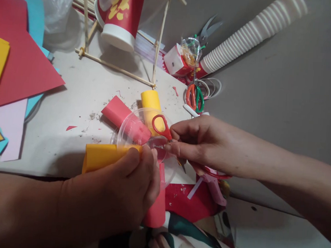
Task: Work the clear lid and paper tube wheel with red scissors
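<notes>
A clear round plastic piece (126,116), like a cup or lid, has red and yellow paper tubes set around it. My left hand (131,181) is closed at its near rim, fingertips by the end of a yellow paper tube (99,155). My right hand (200,145) is closed around red-handled scissors (161,125), and its fingertips also pinch a thin, shiny bit near the middle of the plastic piece. A red tube (115,111) and a second yellow tube (150,100) point away from me. Another red tube (157,209) points toward me, partly behind my left hand.
Coloured paper sheets (26,63) lie at left. A wooden stick frame (115,69) with a red paper cup (123,20) stands at the back. Orange-and-green-handled scissors (195,96) and a stack of white cups (252,32) are by the wall. Paper scraps (71,128) dot the table.
</notes>
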Demonstrator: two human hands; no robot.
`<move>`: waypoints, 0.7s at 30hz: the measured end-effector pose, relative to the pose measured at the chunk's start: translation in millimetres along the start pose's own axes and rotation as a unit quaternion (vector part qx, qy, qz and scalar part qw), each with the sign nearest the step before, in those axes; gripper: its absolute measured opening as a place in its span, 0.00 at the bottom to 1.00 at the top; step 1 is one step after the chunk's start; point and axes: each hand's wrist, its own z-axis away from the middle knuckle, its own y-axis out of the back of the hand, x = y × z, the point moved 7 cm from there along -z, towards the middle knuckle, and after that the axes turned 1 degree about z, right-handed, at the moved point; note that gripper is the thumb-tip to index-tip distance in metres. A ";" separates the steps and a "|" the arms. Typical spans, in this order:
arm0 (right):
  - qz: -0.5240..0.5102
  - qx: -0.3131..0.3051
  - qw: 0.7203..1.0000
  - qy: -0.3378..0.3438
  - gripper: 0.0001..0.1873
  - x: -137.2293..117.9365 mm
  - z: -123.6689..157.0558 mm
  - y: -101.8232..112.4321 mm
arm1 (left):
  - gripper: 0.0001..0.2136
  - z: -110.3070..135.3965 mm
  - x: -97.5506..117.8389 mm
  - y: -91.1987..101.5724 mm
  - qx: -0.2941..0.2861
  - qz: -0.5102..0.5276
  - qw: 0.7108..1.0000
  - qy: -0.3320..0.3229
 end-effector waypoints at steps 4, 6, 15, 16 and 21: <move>0.034 0.006 0.999 -0.029 0.12 0.8 -0.4 -1.2 | 0.20 -0.1 0.3 0.6 -0.003 0.003 1.000 -0.009; 0.074 0.014 0.996 -0.042 0.12 -1.6 -0.7 -1.2 | 0.21 -0.2 -0.1 0.9 -0.003 0.003 1.000 -0.006; 0.327 0.053 0.943 0.003 0.13 -26.2 2.3 -7.0 | 0.21 1.4 1.4 -1.8 -0.007 0.007 1.000 -0.008; 0.348 0.054 0.936 0.006 0.12 -27.2 3.2 -8.0 | 0.21 1.6 1.5 -1.7 -0.002 0.007 1.000 -0.008; 0.370 0.054 0.927 -0.003 0.12 -29.4 3.0 -6.9 | 0.22 1.3 1.2 -0.9 0.004 0.005 1.000 -0.010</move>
